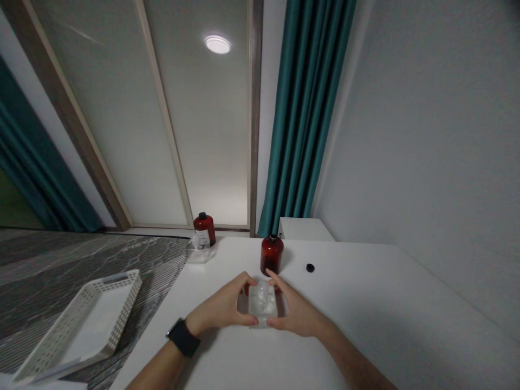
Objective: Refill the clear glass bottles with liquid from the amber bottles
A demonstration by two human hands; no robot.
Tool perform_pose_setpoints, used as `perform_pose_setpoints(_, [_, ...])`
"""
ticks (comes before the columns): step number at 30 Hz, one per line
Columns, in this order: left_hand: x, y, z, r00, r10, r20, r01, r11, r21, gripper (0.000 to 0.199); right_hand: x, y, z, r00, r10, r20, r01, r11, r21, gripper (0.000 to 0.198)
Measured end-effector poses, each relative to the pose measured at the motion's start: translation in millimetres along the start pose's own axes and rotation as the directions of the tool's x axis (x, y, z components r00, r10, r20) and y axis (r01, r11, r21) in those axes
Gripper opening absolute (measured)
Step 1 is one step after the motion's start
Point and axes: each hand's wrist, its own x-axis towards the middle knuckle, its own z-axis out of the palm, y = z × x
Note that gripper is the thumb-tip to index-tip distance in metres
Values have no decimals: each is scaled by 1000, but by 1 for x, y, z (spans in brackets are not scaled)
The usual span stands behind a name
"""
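Note:
Between both hands is a small clear, box-like container (263,304) with something transparent in it, at the front middle of the white table. My left hand (227,303), with a dark watch on its wrist, grips its left side between thumb and fingers. On the opposite side my right hand (298,309) holds it the same way. Just beyond the hands stands a dark red bottle (272,254), upright and apparently without its cap. A small round black cap (310,267) lies on the table to the right of that bottle.
At the table's far left corner stand a second red bottle (205,230) with a black cap and white label, and a clear tray (200,253) in front of it. A white perforated basket (87,319) is left of the table (365,303). Behind hangs a teal curtain (306,119).

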Motion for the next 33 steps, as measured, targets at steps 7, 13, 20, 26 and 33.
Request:
perform_pose_setpoints(7, [5, -10, 11, 998, 20, -59, -22, 999, -40, 63, 1, 9, 1, 998, 10, -55, -8, 999, 41, 106])
perform_pose_setpoints(13, [5, -17, 17, 988, 127, -92, -137, 984, -111, 58, 1, 7, -17, 996, -26, -91, 29, 999, 36, 99])
perform_pose_setpoints(20, [7, -7, 18, 989, 114, -99, -98, 983, 154, 27, -4, 8, -56, 971, -68, -231, 59, 997, -44, 65])
perform_pose_setpoints(26, [8, -6, 22, 985, 164, -58, -140, 944, 297, 21, -3, 27, -82, 917, -33, -398, 39, 999, 6, 66])
perform_pose_setpoints(33, [9, -6, 22, 985, 166, -43, -142, 930, 339, 15, 26, 44, -102, 859, -16, -511, 31, 999, 22, 63])
